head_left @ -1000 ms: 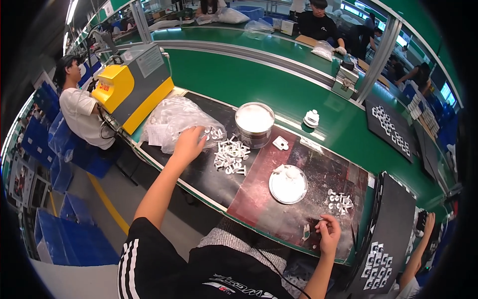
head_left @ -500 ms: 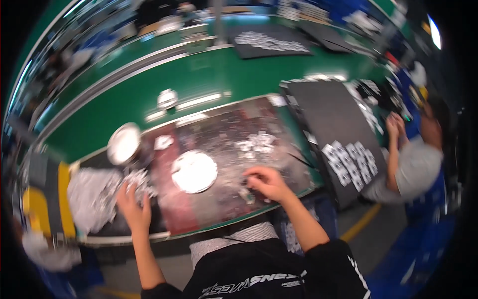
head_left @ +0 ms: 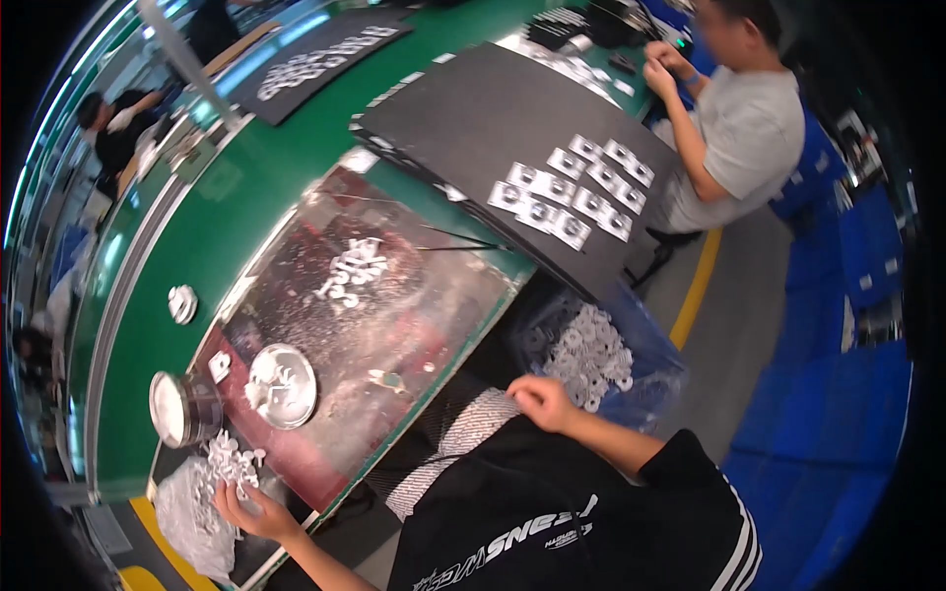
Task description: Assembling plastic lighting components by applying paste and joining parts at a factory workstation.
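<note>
At the lower left, my left hand [head_left: 251,512] rests at a heap of small white parts [head_left: 233,463] spilling from a clear plastic bag [head_left: 187,517]. Its fingers are apart, and no part shows held in them. My right hand [head_left: 545,402] is over my lap, beyond the mat's front edge, beside a bag-lined bin of white ring-shaped parts [head_left: 589,355]. Its fingers are curled together, and whatever they hold, if anything, is hidden. A round dish [head_left: 283,386] with a few white pieces sits on the worn red-brown mat [head_left: 434,305]. Farther back lies a small pile of white parts [head_left: 353,271].
A tub with a white top [head_left: 169,409] stands beside the dish. Thin dark tweezers-like tools [head_left: 463,239] lie at the mat's right. A black board [head_left: 473,113] carries rows of white square pieces [head_left: 572,192]. A co-worker in a grey shirt [head_left: 744,128] sits at the right.
The view has swung to the right. My right hand has left the mat and moved toward me and right, beside the bin. My left hand stays at the white heap.
</note>
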Action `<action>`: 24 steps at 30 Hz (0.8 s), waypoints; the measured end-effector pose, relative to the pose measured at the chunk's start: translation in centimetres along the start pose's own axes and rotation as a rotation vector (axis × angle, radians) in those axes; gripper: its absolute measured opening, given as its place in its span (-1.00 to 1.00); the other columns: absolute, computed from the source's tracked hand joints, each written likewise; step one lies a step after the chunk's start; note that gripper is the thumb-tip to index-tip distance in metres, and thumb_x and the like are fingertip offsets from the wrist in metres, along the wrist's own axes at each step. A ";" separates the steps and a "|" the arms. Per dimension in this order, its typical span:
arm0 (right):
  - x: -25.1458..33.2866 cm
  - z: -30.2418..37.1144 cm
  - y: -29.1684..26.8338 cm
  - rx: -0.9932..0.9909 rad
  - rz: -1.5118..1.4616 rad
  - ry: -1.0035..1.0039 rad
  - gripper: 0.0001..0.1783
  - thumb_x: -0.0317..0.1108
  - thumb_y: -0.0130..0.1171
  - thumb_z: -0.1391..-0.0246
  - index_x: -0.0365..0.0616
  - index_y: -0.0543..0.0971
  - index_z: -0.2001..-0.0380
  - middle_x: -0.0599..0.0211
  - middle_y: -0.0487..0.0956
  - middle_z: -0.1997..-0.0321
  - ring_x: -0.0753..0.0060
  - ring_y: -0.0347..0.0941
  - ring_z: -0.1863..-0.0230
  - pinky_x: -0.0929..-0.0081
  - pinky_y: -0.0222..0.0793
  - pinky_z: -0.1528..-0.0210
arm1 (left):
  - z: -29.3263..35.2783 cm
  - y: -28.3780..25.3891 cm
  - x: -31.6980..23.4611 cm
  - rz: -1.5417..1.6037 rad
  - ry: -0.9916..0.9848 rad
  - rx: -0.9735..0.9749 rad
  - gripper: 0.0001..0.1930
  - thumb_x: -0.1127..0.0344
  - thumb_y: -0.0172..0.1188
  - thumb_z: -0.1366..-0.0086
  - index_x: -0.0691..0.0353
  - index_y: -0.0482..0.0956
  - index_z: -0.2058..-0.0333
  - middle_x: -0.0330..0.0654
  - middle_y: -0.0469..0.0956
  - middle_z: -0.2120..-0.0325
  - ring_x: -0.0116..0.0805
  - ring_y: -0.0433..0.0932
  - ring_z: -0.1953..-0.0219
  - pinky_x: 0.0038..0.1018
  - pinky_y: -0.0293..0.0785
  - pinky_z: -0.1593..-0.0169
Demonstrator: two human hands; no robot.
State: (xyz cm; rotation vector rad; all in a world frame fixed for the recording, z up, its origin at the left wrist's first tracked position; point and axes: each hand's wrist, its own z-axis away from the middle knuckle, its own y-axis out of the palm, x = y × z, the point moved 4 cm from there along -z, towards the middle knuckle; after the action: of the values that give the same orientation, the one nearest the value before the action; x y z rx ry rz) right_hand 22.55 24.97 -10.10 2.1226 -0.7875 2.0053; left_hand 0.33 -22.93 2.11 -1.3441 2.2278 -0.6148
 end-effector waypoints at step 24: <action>-47.8 1.6 -0.8 -0.044 0.496 0.976 0.22 0.01 0.54 0.17 0.14 0.11 -0.54 -0.21 0.29 -0.49 -0.26 0.14 -0.54 0.02 0.13 -0.53 | -1.1 11.2 -31.0 0.124 0.594 0.831 -0.53 0.41 0.29 -0.20 -0.04 0.65 -0.13 -0.04 0.45 -0.30 0.12 0.41 -0.33 0.36 -0.06 -0.45</action>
State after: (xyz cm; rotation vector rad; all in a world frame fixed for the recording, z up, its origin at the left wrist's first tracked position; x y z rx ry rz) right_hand 24.91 38.68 -55.87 0.7052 -1.1526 2.7712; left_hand 4.80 9.78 1.24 -0.6273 2.0121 -1.8151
